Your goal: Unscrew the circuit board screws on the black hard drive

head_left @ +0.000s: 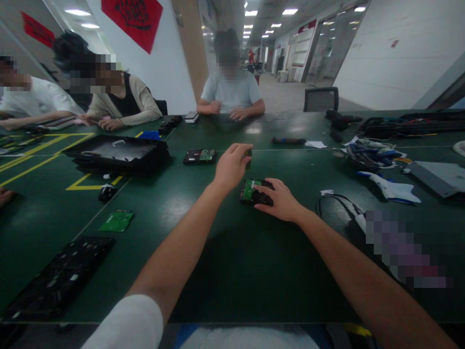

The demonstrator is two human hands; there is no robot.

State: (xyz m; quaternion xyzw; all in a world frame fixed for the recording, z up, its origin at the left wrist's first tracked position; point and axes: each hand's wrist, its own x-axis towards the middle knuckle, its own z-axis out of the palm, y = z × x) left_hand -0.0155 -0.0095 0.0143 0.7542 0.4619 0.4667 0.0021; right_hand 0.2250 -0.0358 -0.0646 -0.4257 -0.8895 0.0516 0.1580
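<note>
In the head view a hard drive [248,192] lies on the green table, its green circuit board facing up. My right hand [282,201] grips its right side, with the thumb along the near edge and fingers over the top. Just beyond it, my left hand [231,166] is raised and closed in a pinch on a small dark piece [249,156], too small to name. A second hard drive [199,156], also with green circuitry on top, rests farther back to the left.
At left are a black tray [119,151], a computer mouse [107,192], a green circuit board [116,220] and a black panel [60,276]. A screwdriver [288,140], a cable bundle [376,152], a glove [394,188] and a grey metal case [438,177] lie to the right. Several people sit around the table.
</note>
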